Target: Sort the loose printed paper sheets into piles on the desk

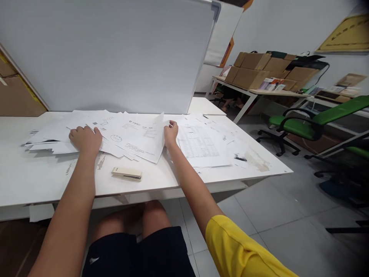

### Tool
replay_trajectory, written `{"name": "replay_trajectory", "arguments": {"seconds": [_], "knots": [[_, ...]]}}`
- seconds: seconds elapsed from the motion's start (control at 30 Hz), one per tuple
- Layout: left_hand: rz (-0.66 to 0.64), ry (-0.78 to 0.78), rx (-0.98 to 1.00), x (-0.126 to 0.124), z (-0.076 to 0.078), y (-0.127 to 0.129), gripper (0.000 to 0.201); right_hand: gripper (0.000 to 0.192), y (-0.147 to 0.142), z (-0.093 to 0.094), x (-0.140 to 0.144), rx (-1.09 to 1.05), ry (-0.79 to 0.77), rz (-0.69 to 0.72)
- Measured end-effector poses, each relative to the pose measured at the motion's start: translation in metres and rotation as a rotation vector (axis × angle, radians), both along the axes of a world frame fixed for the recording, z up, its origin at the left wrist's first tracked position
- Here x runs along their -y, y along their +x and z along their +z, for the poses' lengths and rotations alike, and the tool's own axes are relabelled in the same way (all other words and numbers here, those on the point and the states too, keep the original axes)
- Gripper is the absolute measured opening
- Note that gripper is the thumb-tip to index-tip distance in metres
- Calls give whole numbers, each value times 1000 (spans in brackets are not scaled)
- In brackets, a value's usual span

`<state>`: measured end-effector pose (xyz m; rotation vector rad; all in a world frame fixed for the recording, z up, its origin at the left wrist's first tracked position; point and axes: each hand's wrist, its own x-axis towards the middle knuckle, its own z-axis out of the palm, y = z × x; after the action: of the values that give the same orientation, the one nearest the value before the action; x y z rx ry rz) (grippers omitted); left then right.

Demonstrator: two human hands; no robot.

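Yellow sleeve (236, 244) at lower right and dark shorts (155, 256) at bottom centre belong to a person seated at a white table (25, 175), with both bare forearms reaching forward over it. Their left hand (86, 139) rests palm down on a loose, overlapping pile of papers (62, 122), fingers apart and slightly bent, gripping nothing. Their right hand (171, 134) is at the raised right edge of a top sheet (145, 134), its fingers curled; part of this hand is hidden behind the paper, so I cannot tell whether it is clamped on the edge. That sheet lies on the right side of the pile, between the two hands, and carries printed text. A round stamp mark shows just to its left.

Nearer the person, a cream stapler (127, 173) lies on the table between the forearms. To the right of the right hand, a sheet printed with a grid (198, 144) lies among other scattered papers. Behind the pile stands a large whiteboard (115, 54), with a brown cardboard box (19, 96) behind its left edge. Farther right are a desk stacked with cartons (249, 77) and a green office chair (300, 126) on a grey tiled floor (276, 200).
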<state>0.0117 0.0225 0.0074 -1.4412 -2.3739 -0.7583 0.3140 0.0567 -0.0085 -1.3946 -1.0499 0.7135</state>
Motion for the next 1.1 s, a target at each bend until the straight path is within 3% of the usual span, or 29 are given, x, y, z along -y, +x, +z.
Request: {"name": "replay_trajectory", "arguments": {"seconds": [0.1,0.23,0.33,0.43,0.53,0.63,0.8,1.1], "knots": [[-32,70,9,-2,0,-1,53,63,-2,-2,1,84,-34,25],[-172,-65,-3,-13,-7,-7,66,78,-7,-6,5,173,-63,98],[-152,-100,12,-16,-6,-9,66,81,-14,-8,10,212,-68,184],[-92,-42,56,-13,0,-9,60,78,-19,-3,20,298,-110,216],[-48,56,67,-9,4,-9,52,70,-19,10,32,519,-72,127],[-90,110,62,-8,1,-9,58,55,-14,22,40,729,-76,68],[-201,-21,102,-12,-1,-8,63,40,-17,22,44,868,-363,320],[-142,12,187,-14,1,-7,68,47,-44,11,56,921,-282,514]]}}
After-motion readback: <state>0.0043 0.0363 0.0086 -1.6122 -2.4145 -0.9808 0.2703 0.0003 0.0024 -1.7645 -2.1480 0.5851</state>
